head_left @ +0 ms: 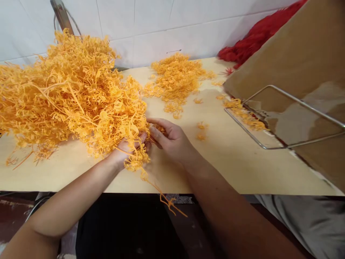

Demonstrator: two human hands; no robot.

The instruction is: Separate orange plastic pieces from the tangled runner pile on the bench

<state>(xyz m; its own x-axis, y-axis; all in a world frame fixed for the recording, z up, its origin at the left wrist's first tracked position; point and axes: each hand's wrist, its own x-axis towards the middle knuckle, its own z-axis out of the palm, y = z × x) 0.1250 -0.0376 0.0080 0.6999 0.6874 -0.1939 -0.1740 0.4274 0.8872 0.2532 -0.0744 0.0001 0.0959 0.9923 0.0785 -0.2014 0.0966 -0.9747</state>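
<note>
Tiled wall: white, running behind the table from 10 to 1 o'clock.
Tabletop: pale yellow, its near edge crossing at 6 o'clock; the space below is dark and hard to make out.
Orange flower bunch: on the tabletop from 9 to 11 o'clock, cut off at left; one stem overhangs at 6.
Brown cardboard: tilted at 2 to 3 o'clock, cut off at right.
Red plant pile: 1 o'clock, partly hidden by the cardboard.
Orange heap: 12 o'clock, loose florets nearby.
Wire frame: 3 o'clock, end cut off.
Right hand: centre, thumb and fingers pinching the bunch's edge; the exact bit is hidden.
Left hand: 8 o'clock, closed on the bunch's sprigs, mostly covered by blossoms.
</note>
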